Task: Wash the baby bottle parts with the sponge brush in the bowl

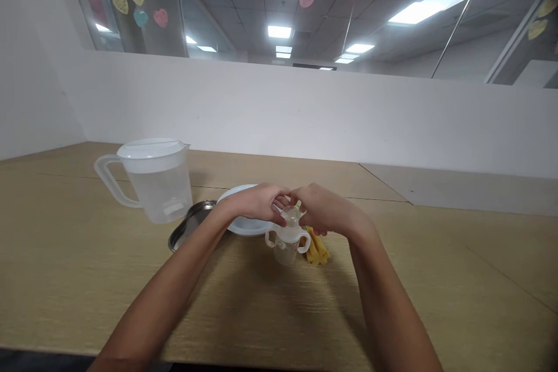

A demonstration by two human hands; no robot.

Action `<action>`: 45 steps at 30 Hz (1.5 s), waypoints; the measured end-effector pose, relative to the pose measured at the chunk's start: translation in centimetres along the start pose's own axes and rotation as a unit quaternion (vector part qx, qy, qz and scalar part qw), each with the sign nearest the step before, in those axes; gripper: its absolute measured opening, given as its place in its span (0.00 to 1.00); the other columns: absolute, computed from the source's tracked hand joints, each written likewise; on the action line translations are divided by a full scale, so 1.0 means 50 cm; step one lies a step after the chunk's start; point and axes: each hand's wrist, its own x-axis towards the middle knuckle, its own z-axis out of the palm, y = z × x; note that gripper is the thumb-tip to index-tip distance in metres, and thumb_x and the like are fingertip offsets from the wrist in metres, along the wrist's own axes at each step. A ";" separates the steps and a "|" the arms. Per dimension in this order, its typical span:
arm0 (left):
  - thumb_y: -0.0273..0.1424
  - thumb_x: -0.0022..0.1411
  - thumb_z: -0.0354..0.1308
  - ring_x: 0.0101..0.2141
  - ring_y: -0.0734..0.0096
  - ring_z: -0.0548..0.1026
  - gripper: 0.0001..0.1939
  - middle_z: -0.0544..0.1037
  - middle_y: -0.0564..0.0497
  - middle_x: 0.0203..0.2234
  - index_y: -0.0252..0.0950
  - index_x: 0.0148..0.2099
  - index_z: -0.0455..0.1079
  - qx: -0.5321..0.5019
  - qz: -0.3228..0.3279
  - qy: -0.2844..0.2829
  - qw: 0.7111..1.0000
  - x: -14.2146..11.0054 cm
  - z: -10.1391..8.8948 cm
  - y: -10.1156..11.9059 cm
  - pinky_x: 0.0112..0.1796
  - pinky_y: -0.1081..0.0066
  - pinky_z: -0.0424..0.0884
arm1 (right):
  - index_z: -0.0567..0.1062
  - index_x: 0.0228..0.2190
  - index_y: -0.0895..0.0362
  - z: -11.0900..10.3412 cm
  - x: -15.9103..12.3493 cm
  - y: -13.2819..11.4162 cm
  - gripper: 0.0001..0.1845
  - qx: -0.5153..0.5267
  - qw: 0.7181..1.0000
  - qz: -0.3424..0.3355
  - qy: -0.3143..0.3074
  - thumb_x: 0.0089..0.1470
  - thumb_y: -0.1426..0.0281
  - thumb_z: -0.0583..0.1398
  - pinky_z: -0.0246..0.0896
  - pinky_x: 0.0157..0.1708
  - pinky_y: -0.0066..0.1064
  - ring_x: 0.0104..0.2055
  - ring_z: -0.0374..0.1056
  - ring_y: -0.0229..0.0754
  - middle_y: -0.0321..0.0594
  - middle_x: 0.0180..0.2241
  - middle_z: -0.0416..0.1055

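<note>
A clear baby bottle [285,251] with two white side handles stands upright on the table. A see-through domed cap [291,216] shows at its top. My left hand [264,200] comes from the left, its fingers curled at the cap's left side. From the right, my right hand [325,206] bends over with its fingertips at the cap's other side. The two hands meet above the bottle, and part of each fingertip is hidden. Behind the bottle on the right lies a folded yellow cloth [317,249], partly covered by my right hand.
A white plate or shallow basin [249,229] sits behind my left wrist. Left of it is a metal kidney tray [183,232], partly behind my forearm. A lidded clear pitcher [159,186] stands farther left. A white wall [270,110] with a window above closes the table's back.
</note>
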 end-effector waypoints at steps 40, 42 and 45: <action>0.39 0.50 0.62 0.46 0.66 0.70 0.37 0.70 0.47 0.50 0.37 0.60 0.56 0.182 -0.141 0.032 0.973 -0.093 -0.068 0.035 0.43 0.74 0.65 | 0.64 0.51 0.56 -0.011 0.003 0.059 0.34 0.177 0.983 0.029 -0.030 0.42 0.61 0.65 0.63 0.16 0.24 0.26 0.69 0.36 0.49 0.46 0.66; 0.40 0.47 0.63 0.46 0.65 0.69 0.36 0.70 0.47 0.49 0.37 0.58 0.59 0.223 -0.104 -0.010 0.969 -0.053 -0.037 0.024 0.42 0.74 0.64 | 0.65 0.50 0.56 -0.006 0.009 0.049 0.34 0.172 0.984 0.022 -0.048 0.41 0.63 0.66 0.64 0.16 0.24 0.26 0.68 0.36 0.48 0.46 0.66; 0.43 0.43 0.64 0.39 0.63 0.72 0.31 0.74 0.49 0.40 0.37 0.50 0.67 0.277 -0.096 -0.048 0.955 -0.012 0.003 0.009 0.35 0.73 0.63 | 0.66 0.49 0.56 0.000 0.018 0.043 0.31 0.153 0.986 0.013 -0.063 0.41 0.65 0.65 0.64 0.16 0.24 0.25 0.67 0.35 0.47 0.45 0.67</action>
